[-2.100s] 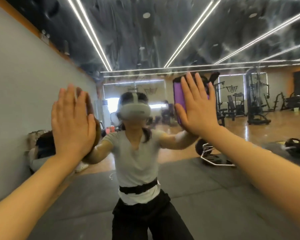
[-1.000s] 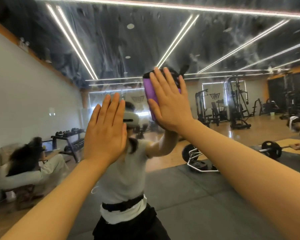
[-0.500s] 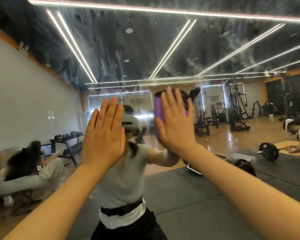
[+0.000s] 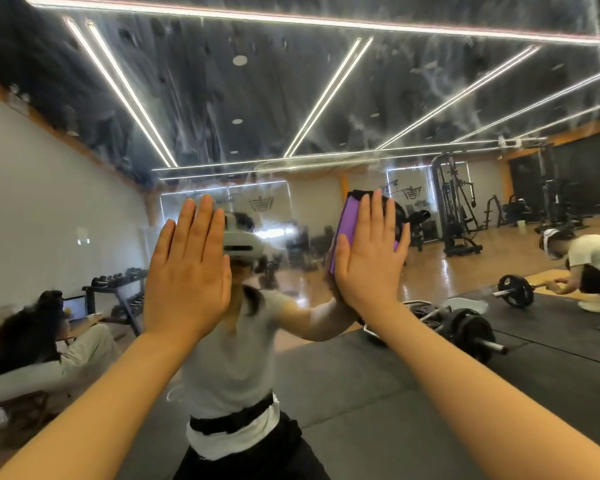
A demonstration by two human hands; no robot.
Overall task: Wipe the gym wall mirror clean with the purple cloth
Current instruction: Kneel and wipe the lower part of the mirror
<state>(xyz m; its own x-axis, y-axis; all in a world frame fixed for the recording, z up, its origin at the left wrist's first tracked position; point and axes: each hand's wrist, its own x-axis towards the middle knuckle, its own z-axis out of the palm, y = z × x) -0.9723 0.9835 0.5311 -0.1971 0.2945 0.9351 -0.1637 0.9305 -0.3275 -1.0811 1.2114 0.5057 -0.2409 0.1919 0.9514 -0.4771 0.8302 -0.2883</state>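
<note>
The wall mirror (image 4: pixel 291 109) fills the whole view, its upper part covered in white smears and streaks. My right hand (image 4: pixel 369 258) lies flat, fingers straight, pressing the purple cloth (image 4: pixel 346 221) against the glass; only the cloth's left edge shows past my palm. My left hand (image 4: pixel 187 268) is flat on the mirror to the left, fingers straight and together, holding nothing.
Everything else is reflection: my own body in a grey shirt (image 4: pixel 229 358), a barbell (image 4: pixel 471 329) on black mats, a dumbbell rack (image 4: pixel 118 285), weight machines (image 4: pixel 454 209), a seated person (image 4: pixel 32 341) at left and a crouching person (image 4: pixel 589 268) at right.
My right hand has slid the cloth rightward and a little down across the glass. My left hand stays flat on the mirror, and the view has shifted right.
</note>
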